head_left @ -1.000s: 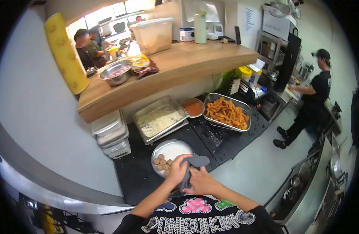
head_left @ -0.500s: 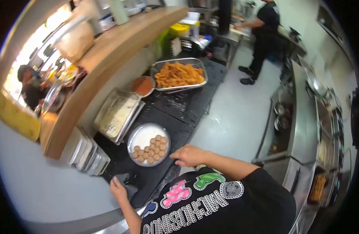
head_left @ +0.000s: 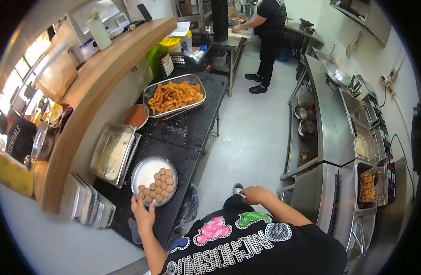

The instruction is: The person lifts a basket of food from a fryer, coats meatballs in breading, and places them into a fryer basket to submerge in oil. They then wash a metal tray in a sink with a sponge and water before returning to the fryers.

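Observation:
My left hand (head_left: 144, 214) is open, its fingers spread at the near rim of a round metal tray (head_left: 141, 170), close to the meatballs. Several raw meatballs (head_left: 159, 187) cluster on the near and right part of the tray. A dark grey cloth (head_left: 134, 230) lies on the black table beside my left wrist. My right hand (head_left: 256, 195) is held out over the floor in front of me, fingers curled in, with nothing showing in them. Past the round tray are a rectangular metal pan (head_left: 113, 153) with pale flour-like powder and a bowl of reddish powder (head_left: 136, 116).
A pan of orange-coated strips (head_left: 176, 97) stands farther along the black table (head_left: 171, 133). Stacked clear containers (head_left: 92, 201) sit left, below a wooden shelf (head_left: 105, 73). Fryers (head_left: 368, 183) line the right side. Another person (head_left: 267, 41) works at the back.
My left hand has left the grey cloth and come to the round tray's near rim. My right hand has moved away from the table edge, rightward. The view has turned somewhat to the right.

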Motion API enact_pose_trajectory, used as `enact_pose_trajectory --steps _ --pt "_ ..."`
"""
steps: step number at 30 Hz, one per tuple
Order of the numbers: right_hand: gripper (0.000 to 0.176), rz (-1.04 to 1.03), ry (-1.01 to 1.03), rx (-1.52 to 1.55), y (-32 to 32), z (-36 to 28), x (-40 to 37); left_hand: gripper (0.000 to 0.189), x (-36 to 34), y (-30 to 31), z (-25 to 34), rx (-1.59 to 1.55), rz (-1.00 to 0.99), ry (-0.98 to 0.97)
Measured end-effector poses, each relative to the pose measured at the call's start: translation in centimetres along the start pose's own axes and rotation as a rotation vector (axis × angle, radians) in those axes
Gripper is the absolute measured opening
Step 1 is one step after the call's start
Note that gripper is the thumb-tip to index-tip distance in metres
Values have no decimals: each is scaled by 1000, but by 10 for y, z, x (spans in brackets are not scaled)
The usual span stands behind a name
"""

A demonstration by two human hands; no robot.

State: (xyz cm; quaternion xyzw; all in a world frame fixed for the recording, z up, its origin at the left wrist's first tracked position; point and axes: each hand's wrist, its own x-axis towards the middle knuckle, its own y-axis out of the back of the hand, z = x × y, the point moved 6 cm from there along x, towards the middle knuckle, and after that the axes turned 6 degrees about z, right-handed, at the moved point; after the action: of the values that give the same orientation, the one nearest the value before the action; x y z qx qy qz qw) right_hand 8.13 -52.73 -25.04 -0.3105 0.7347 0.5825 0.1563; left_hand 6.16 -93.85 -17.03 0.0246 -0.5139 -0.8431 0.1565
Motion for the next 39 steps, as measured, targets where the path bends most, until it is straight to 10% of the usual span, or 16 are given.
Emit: enact_pose_trajectory --steps 7,15,23,26,29,36,39 --pt "43 123 109 47 22 37 20 55 -4 -57 90 -96 -30 -349" --pt "43 161 -15 8 74 139 17 46 -7 -164 154 -206 -465 -263" --pt "42 270 -121 128 89 237 -5 46 -42 -338 67 3 -753 81" --pt "39 311 -149 211 85 262 -24 48 -79 -404 10 526 -1170 -149" --pt "38 322 -206 265 64 292 -36 49 -80 -422 20 583 -1170 -300" --pt "45 281 -347 377 15 324 -41 39 25 -413 148 130 -936 -2" --pt "43 260 -402 398 27 313 -39 39 73 -461 175 90 -801 -341"
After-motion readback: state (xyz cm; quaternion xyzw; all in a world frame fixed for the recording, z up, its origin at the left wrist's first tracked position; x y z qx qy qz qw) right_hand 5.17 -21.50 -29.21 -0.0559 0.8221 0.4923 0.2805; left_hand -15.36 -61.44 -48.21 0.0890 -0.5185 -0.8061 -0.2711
